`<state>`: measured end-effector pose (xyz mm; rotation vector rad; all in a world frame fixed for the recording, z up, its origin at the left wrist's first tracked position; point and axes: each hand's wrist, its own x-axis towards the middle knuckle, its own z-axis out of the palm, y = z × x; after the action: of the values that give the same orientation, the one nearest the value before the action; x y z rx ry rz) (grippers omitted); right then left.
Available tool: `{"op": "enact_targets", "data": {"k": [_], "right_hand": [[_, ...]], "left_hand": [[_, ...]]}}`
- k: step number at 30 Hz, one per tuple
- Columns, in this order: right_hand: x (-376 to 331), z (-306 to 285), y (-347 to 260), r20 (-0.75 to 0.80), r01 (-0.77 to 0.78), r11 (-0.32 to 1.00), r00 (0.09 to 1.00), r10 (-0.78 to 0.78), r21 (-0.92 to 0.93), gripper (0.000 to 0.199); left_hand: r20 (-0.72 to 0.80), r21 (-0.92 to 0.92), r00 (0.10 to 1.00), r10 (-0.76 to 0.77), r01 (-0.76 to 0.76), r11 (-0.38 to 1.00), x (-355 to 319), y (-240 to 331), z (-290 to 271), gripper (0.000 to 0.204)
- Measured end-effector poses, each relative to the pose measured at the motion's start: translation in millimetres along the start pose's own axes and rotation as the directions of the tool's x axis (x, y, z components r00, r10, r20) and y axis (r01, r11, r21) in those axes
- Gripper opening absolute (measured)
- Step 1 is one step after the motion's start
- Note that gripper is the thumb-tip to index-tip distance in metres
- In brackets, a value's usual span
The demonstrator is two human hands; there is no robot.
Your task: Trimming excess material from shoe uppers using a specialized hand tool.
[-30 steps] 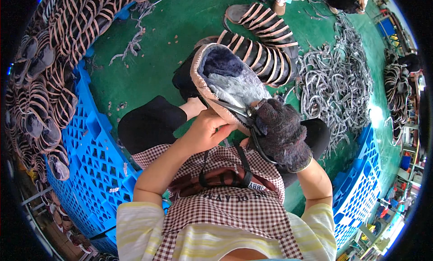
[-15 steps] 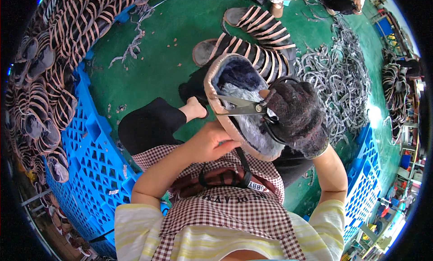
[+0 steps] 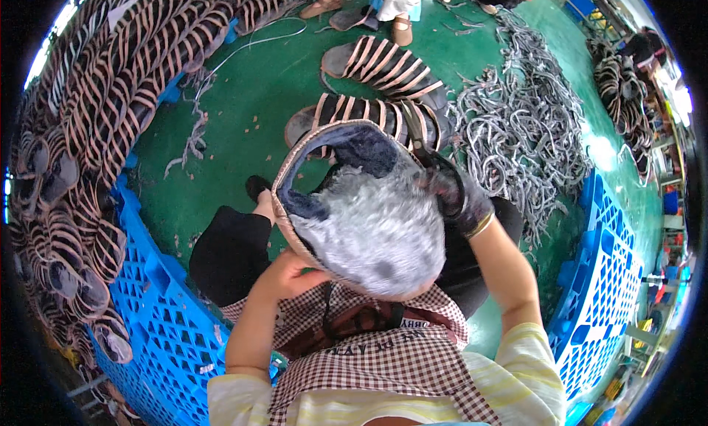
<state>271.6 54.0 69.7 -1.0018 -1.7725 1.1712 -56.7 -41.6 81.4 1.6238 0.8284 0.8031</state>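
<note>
A slipper point(image 3: 383, 227) with a fluffy grey lining and a tan rim is held above my lap, its inside facing up. My left hand point(image 3: 295, 273) grips its near left edge, the fingertips partly hidden beneath it. A dark glove covers my right hand point(image 3: 461, 197), which is closed round the black handles of a pair of scissors point(image 3: 415, 131) at the slipper's right side. The blades point away from me, past the slipper's edge. Whether the gloved fingers also touch the lining, I cannot tell.
Two rows of nested slippers point(image 3: 380, 61) lie on the green floor ahead. Beside them, to the right, is a heap of grey fluffy strips point(image 3: 509, 131). Stacked slippers point(image 3: 125, 87) fill the left, near a blue pallet point(image 3: 151, 293); another blue pallet point(image 3: 601, 293) stands right. Other people's feet point(image 3: 402, 32) show at the top.
The slipper has shifted left and turned, so more grey lining faces up. The scissors have swung from pointing left across its rim to pointing away from me. My left hand has moved left and nearer.
</note>
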Motion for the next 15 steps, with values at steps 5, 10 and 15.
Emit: {"op": "enact_targets", "data": {"k": [5, 10, 15], "right_hand": [[7, 24, -16, -0.214, 0.017, 1.000, 0.977, -0.016, 0.005, 0.067], [20, 44, -12, -0.082, -0.227, 0.959, 0.973, 0.216, -0.167, 0.047], [17, 44, 12, 0.040, 0.032, 0.839, 0.999, -0.012, -0.544, 0.037]], "left_hand": [[-0.305, -0.008, 0.862, -0.404, 0.422, 0.906, -2, -45, -35, 0.018], [-0.138, -0.897, 0.859, -0.493, 0.103, 0.430, 119, -27, -26, 0.056], [-0.380, -0.903, 0.551, -0.743, -0.045, 0.428, 161, -139, 10, 0.015]]}}
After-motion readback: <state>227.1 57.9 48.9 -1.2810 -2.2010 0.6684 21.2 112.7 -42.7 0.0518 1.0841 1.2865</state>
